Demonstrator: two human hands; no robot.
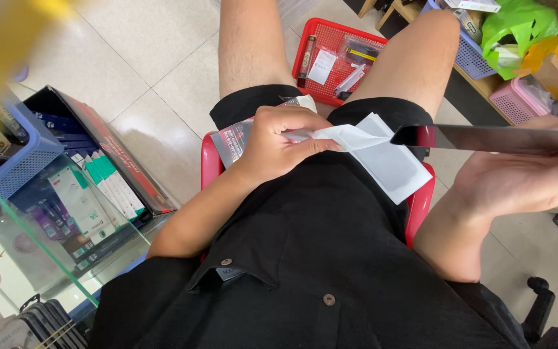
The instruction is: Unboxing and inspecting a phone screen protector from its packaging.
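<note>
**Head view: white wipe in one hand, dark glass sheet on the other**

Head camera looks down on a seated person in black clothes on a red stool (pixel 210 161). Left hand (pixel 278 143) sits over the lap, fingers curled and pinched together on a white paper wipe (pixel 382 155), which unfolds across the lap toward the stool's right edge. Under that hand, also resting on the lap, lies a flat printed packet (pixel 234 139) in grey and red. Right hand (pixel 524 178) is held out past the right knee, palm up, fingers loosely spread and only partly in view; a thin dark glass sheet (pixel 492 137) lies edge-on across it, its near end reaching toward the wipe without touching it. On the tiled floor between the knees stands a red basket (pixel 314 39) holding small tools and packets. At the left edge, a glass counter (pixel 40 245) shows boxed goods beneath it, beside a blue basket (pixel 14 161)
</note>
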